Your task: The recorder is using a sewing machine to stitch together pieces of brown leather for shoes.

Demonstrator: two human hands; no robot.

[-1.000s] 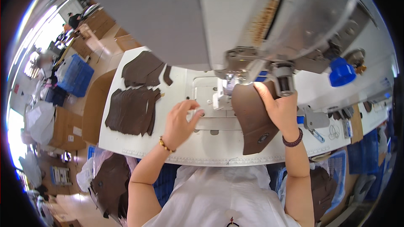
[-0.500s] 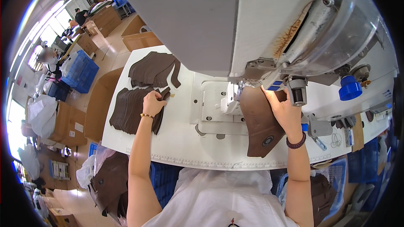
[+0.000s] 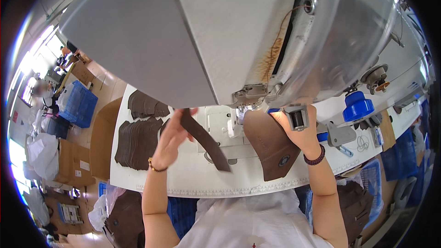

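Observation:
My left hand (image 3: 169, 143) is raised over the white table, gripping a curved dark-brown leather-like strip (image 3: 206, 140) that slants down to the right. To its left lie fanned stacks of similar brown pieces, a nearer stack (image 3: 137, 143) and a farther stack (image 3: 143, 104). My right hand (image 3: 304, 133) holds the right edge of a larger brown panel (image 3: 272, 149) with a round dark eyelet-like fitting near its lower end. The panel's far end sits by the needle area of a sewing machine (image 3: 193, 32). Machine parts hide some right-hand fingers.
The machine head fills the upper middle, with a blue knob (image 3: 358, 106) at right. A ruler strip (image 3: 220, 191) runs along the table's front edge. Bundled brown panels (image 3: 126, 216) hang below left. Cardboard boxes (image 3: 76, 160) and a blue crate (image 3: 79, 105) stand farther left.
My left hand has lifted a strip off the nearer stack and carried it right. My right hand stays on the panel. The view has tilted, so the machine head covers more of it.

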